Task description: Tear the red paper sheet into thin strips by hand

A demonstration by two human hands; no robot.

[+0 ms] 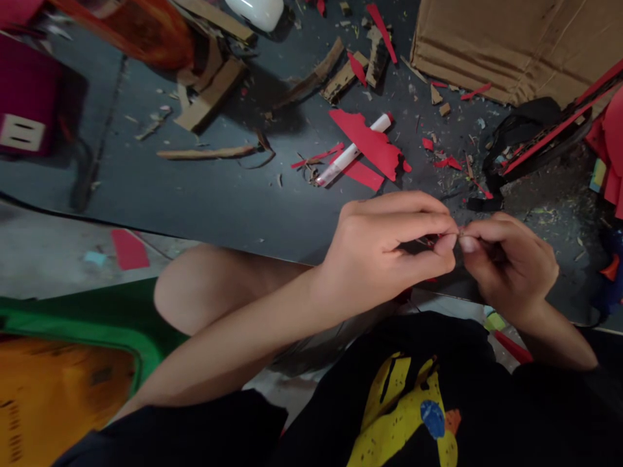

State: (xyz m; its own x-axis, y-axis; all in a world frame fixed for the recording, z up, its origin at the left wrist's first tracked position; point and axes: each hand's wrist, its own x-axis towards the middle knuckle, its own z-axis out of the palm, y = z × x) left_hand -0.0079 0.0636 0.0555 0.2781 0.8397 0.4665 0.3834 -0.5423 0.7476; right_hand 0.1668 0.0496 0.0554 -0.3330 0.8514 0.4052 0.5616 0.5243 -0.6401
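Observation:
My left hand (389, 243) and my right hand (509, 259) meet fingertip to fingertip above the near edge of the dark table (233, 207). Each hand pinches with thumb and forefinger. Something tiny sits between the fingertips, too small to name. Just beyond my left hand lies a white marker (335, 166) with a red cap end. A torn piece of red paper (370, 144) rests across the marker.
Cardboard strips (214, 94), a twig-like strip (209, 154) and red scraps (448, 162) litter the table. A large cardboard sheet (487, 45) lies at the back right, a purple box (24, 97) at the left. A green-rimmed chair (141, 324) stands below left.

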